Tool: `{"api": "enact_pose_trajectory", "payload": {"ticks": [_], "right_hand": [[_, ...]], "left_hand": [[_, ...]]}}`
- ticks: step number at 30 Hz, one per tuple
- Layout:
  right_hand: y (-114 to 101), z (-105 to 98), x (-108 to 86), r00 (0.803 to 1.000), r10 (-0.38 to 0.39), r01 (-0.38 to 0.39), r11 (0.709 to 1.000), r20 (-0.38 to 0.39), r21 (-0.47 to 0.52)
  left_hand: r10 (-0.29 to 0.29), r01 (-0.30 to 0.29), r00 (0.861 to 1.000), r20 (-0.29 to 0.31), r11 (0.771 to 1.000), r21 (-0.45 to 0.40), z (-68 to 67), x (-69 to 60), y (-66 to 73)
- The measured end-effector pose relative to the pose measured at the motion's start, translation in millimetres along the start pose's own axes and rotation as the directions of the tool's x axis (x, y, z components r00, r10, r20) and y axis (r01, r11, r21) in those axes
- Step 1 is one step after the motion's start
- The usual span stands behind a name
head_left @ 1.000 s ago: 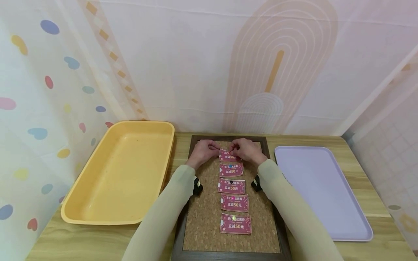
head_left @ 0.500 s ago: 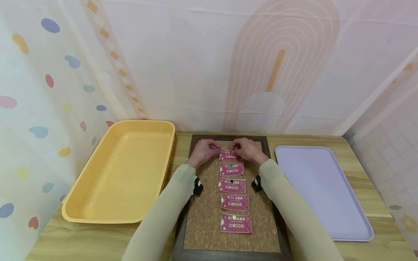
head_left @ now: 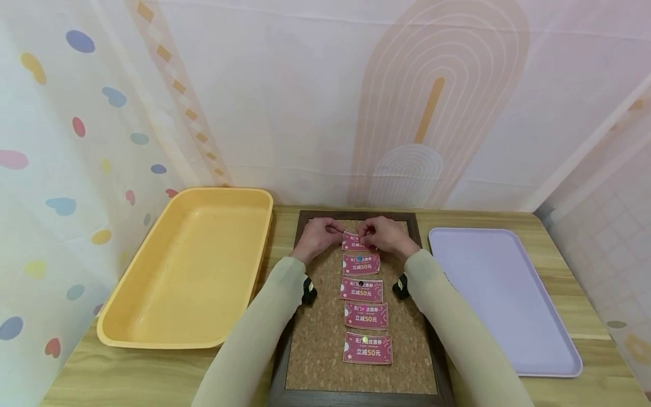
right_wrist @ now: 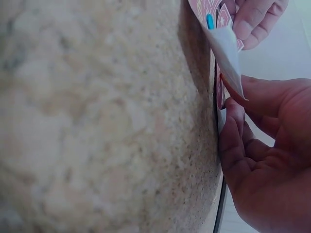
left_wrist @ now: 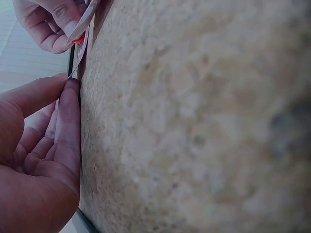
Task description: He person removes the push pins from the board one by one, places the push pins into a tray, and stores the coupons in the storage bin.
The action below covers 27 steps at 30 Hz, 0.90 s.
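Near the top of a framed corkboard [head_left: 315,350], my left hand [head_left: 316,237] pinches the left edge of the uppermost pink coupon [head_left: 350,243] between thumb and finger. My right hand [head_left: 387,236] is at the same coupon's upper right, its thumb and fingertip pinching a red pushpin [left_wrist: 77,41]. How deep that pin sits is hidden by the fingers. Below it, in a column, more coupons hang: one with a blue pin [head_left: 360,258], one with a black pin [head_left: 361,284], one with a pink pin [head_left: 364,308], and the lowest with a yellow pin [head_left: 365,340].
A deep yellow tray [head_left: 185,342] stands left of the board, and a flat lilac tray [head_left: 500,294] lies to its right. Both rest on a wood-patterned table [head_left: 147,376]. Behind them hangs a patterned cloth backdrop [head_left: 300,102].
Almost nothing moves: both hands stay at the top coupon. The right fingers shift slightly around the red pin, which shows less now in the head view.
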State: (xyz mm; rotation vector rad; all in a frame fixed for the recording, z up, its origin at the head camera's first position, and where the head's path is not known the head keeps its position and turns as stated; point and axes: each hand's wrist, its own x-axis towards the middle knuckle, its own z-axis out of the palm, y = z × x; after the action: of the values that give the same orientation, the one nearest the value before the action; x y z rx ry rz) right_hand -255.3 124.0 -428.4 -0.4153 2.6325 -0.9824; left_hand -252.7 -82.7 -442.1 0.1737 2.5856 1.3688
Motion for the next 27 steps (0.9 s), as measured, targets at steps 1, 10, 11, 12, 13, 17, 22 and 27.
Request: {"api": "enact_pose_trajectory", "payload": {"ticks": [1, 10, 11, 12, 13, 17, 22, 27], "right_hand": [[0.6, -0.2, 0.1, 1.000, -0.008, 0.008, 1.000, 0.003, 0.004], [5.2, -4.2, -2.3, 0.999, -0.042, 0.040, 0.995, 0.020, 0.089], [5.8, -4.8, -3.0, 0.999, -0.044, 0.042, 0.995, 0.016, 0.096], [6.0, -5.6, -4.3, 0.999, -0.049, 0.047, 0.994, 0.014, 0.099], [6.1, -6.5, -5.7, 0.998, -0.054, 0.053, 0.994, 0.010, 0.100], [6.4, -10.0, -10.2, 0.997, -0.076, 0.076, 0.993, -0.008, 0.086], [6.1, -8.6, -12.2, 0.997, -0.066, 0.068, 0.996, -0.031, 0.061], [7.6, -8.0, -15.2, 0.993, -0.081, 0.088, 0.993, -0.081, 0.079]], "left_hand": [[-0.002, 0.002, 1.000, 0.000, 1.000, 0.000, 0.0, 0.0, -0.1], [-0.036, 0.036, 0.999, -0.024, 0.999, -0.013, 1.3, -0.1, -0.4], [-0.040, 0.039, 0.999, -0.027, 0.999, -0.019, 1.6, -0.1, -0.5], [-0.043, 0.042, 0.999, -0.030, 0.999, -0.024, 1.9, -0.2, -0.4], [-0.047, 0.046, 0.998, -0.033, 0.999, -0.028, 2.1, -0.4, -0.2], [-0.049, 0.047, 0.998, -0.047, 0.998, -0.040, 3.2, -0.7, 1.5], [-0.063, 0.060, 0.995, -0.070, 0.997, -0.047, 5.0, -0.9, 3.6], [-0.101, 0.092, 0.989, -0.109, 0.992, -0.089, 7.8, -0.1, 4.4]]}}
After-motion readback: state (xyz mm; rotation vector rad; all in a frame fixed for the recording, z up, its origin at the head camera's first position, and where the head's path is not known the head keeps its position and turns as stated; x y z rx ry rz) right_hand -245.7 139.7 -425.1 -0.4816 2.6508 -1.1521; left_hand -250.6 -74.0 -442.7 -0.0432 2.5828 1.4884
